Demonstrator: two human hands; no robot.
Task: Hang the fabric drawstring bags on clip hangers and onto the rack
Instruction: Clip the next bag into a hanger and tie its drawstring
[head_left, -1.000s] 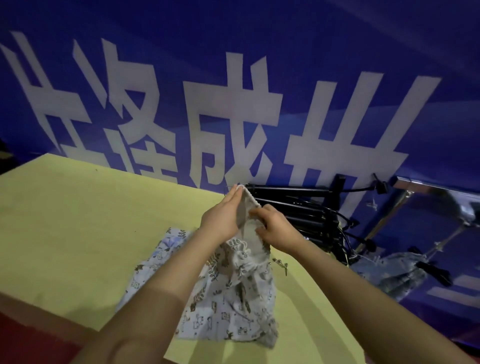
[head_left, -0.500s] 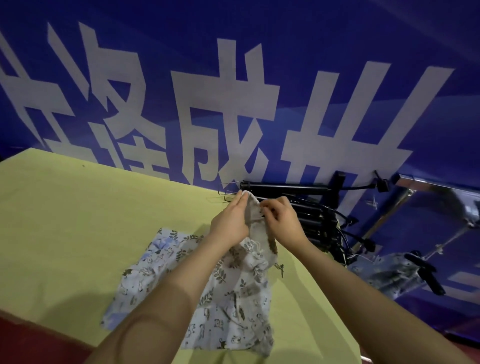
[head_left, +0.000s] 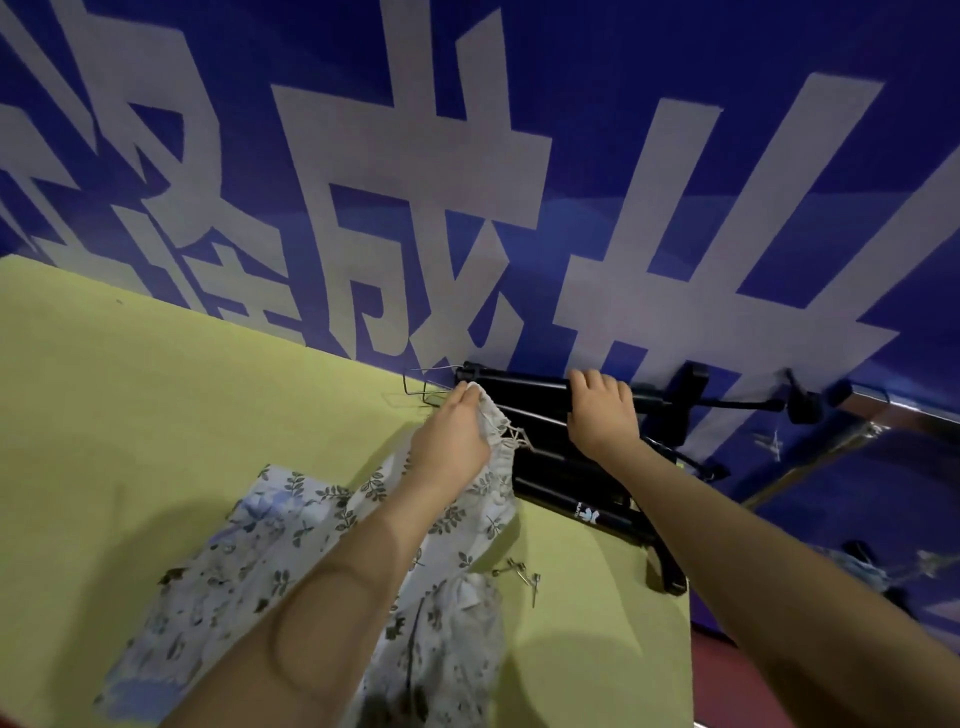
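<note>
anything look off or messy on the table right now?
Mostly normal. The black clip hangers lie in a loose pile at the table's far edge, some overhanging its right side. Left hand holds a bag; another bag lies crumpled. Right hand grips the top hanger.

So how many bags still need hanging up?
Done: one bag seems to hang on the rack at right. In hand: the left hand pinches a leafy bag; the right hand grips a black hanger. Left: clipping it and hanging it; another bag lies on the table.
</note>
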